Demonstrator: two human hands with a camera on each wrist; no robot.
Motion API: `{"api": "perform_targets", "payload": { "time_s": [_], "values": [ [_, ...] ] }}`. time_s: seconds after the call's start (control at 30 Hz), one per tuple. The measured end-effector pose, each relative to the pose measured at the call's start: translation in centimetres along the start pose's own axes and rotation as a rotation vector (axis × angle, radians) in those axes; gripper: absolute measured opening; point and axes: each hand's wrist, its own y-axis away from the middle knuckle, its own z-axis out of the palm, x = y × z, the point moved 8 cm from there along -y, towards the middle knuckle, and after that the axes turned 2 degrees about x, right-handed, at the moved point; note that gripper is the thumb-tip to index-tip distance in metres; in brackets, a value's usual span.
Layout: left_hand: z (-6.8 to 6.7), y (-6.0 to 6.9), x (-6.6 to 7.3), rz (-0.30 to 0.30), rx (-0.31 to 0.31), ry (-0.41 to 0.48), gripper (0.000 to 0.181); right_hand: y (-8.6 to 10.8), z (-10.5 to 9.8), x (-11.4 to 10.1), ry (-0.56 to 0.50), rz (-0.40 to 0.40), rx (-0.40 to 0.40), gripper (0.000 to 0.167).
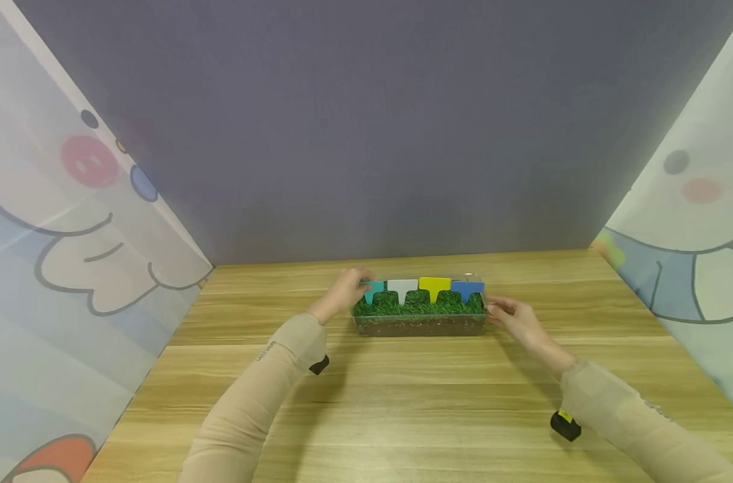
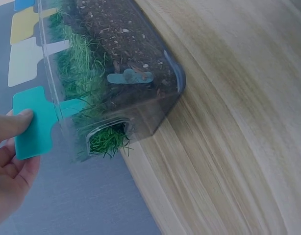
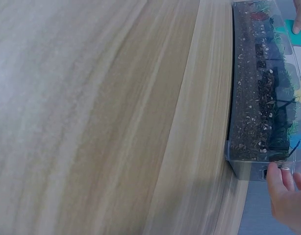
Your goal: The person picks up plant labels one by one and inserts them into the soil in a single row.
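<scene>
A clear plastic planter box stands on the table, with dark soil in it and green grass on top. Pinched between the thumb and fingers of my left hand is a teal T-shaped plant label; its stem reaches into the grass at the box's left end. White, yellow and blue labels stand in a row to its right. My right hand grips the box's right end at the handle opening; some fingertips are partly hidden there.
The wood-grain table extends in front of the box and to both sides. Behind it rises a grey wall panel. Cartoon-printed panels flank the table. A black wrist-worn device hangs below the right sleeve.
</scene>
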Motion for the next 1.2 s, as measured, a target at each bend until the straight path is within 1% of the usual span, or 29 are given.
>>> {"api": "perform_targets", "payload": {
  "time_s": [0.2, 0.3, 0.43, 0.6, 0.8, 0.97, 1.2],
  "values": [
    [-0.03, 0.06, 0.34, 0.036, 0.014, -0.024, 0.017, 0.13, 0.03, -0.11, -0.001, 0.002, 0.003, 0.044],
    [0.09, -0.03, 0.45, 0.05, 0.01, -0.013, 0.018, 0.11, -0.02, -0.05, -0.003, 0.007, 0.003, 0.044],
    [0.17, -0.07, 0.38, 0.056, 0.016, -0.004, 0.017, 0.05, 0.03, -0.02, 0.0, 0.01, -0.002, 0.044],
    [0.03, 0.05, 0.24, 0.054, 0.036, -0.018, 0.018, 0.03, 0.07, 0.02, -0.002, 0.013, -0.004, 0.044],
    [-0.13, 0.17, 0.46, 0.07, 0.046, -0.031, 0.02, -0.03, 0.1, 0.08, -0.022, 0.017, -0.001, 0.044],
    [-0.07, 0.11, 0.43, 0.059, 0.038, -0.029, 0.022, -0.05, 0.12, 0.02, -0.018, 0.02, -0.002, 0.044],
    [0.04, 0.09, 0.27, 0.027, 0.027, 0.013, 0.024, 0.04, 0.08, 0.02, -0.026, 0.042, -0.007, 0.044]
  ]
}}
